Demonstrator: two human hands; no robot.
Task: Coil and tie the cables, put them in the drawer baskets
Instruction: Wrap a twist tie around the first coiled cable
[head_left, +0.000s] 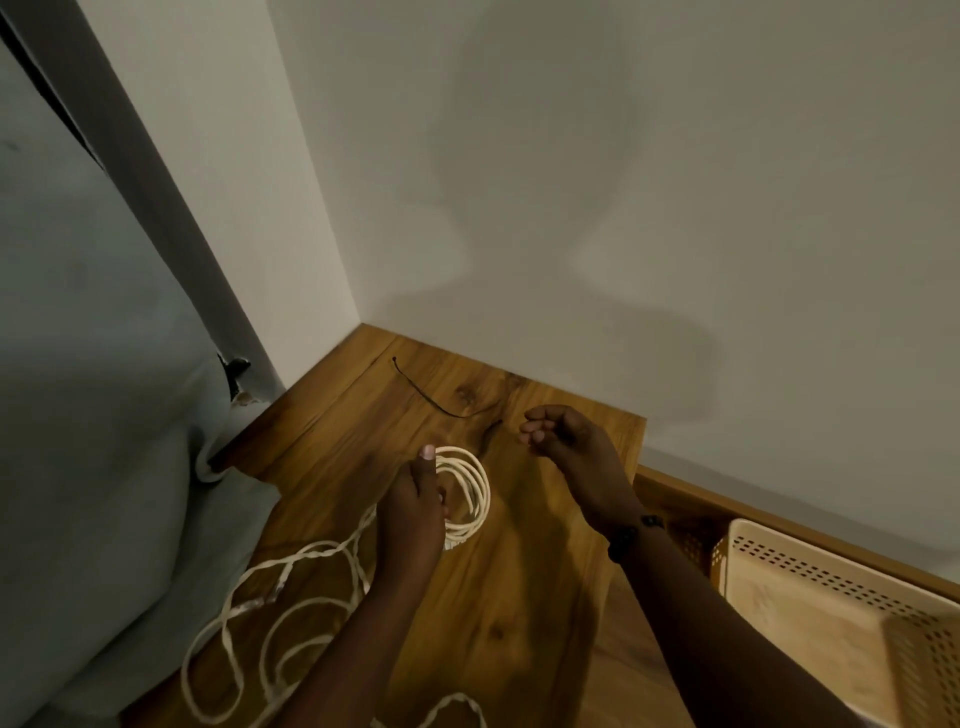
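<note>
It was a home, a bedroom corner by the look: left of my hands hung a pale bedsheet (104, 364), beneath them a wooden top (498, 597), plain walls (623, 182) beyond, a beige drawer basket (831, 613) rightward.

A single wide-angle head camera is looking forward and steeply down from close above the wooden bench (519, 597), facing the wall corner (358, 312), with both forearms reaching in from below.
</note>
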